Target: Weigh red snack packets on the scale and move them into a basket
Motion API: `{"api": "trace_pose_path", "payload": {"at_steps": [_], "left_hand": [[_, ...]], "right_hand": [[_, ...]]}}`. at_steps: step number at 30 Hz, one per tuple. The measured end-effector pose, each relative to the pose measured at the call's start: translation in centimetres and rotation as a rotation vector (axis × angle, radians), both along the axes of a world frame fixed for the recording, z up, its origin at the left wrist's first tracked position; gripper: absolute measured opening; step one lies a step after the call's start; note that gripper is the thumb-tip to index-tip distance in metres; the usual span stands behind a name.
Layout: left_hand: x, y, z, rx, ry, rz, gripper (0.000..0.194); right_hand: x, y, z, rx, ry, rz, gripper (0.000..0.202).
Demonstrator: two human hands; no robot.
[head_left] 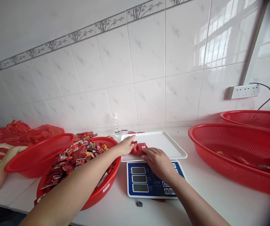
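Note:
Small red snack packets are gathered between my two hands, over the near left part of the white weighing tray. My left hand is closed on the packets' left end, with its thumb at the top. My right hand has its fingers bent onto the right end, close above the blue scale panel. The palms hide part of the packets, so I cannot tell how many there are. To the left, beneath my left forearm, a red basket is heaped with similar wrapped snacks.
Another person's hands are at a tilted red basket on the left, near red plastic bags. A clear bottle stands by the wall. Large red baskets fill the right side. A small dark object lies before the scale.

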State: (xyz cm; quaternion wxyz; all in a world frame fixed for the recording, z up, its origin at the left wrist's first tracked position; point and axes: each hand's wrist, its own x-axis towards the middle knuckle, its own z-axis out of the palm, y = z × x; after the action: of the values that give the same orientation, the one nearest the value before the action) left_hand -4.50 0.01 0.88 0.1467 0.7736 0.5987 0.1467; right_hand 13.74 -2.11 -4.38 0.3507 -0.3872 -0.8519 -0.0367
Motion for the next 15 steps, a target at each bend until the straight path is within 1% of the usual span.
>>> {"api": "trace_pose_path", "payload": {"at_steps": [2,5,6,8,10,12,14,15], "left_hand": [[0.2,-0.4,-0.1,-0.070,0.105,-0.025,0.064],[0.7,-0.9,-0.1,-0.156,0.239,-0.015,0.076],[0.7,-1.0,0.0,-0.165,0.235,-0.019,0.078],[0.5,-0.9,0.6,-0.165,0.142,-0.042,0.077],[-0.5,-0.6,1.4,-0.110,0.006,-0.019,0.072],[-2.2,-0.2,2.2,-0.014,-0.070,0.068,0.063],[-4.4,0.0,2.8,0.050,-0.021,0.168,0.052],[-5.6,-0.2,3.0,0.051,0.032,0.212,0.046]], "right_hand": [[0.1,0.0,0.0,-0.016,-0.001,-0.028,0.021],[0.2,-0.1,0.0,-0.032,0.001,-0.067,0.022],[0.3,-0.1,0.0,-0.036,0.000,-0.076,0.022],[0.4,0.0,0.0,-0.046,-0.003,-0.095,0.023],[0.4,0.0,0.1,-0.055,-0.010,-0.115,0.025],[0.5,0.1,0.1,-0.060,-0.021,-0.143,0.027],[0.6,0.2,0.1,-0.059,-0.035,-0.170,0.028],[0.6,0.3,0.0,-0.055,-0.040,-0.178,0.029]]}}
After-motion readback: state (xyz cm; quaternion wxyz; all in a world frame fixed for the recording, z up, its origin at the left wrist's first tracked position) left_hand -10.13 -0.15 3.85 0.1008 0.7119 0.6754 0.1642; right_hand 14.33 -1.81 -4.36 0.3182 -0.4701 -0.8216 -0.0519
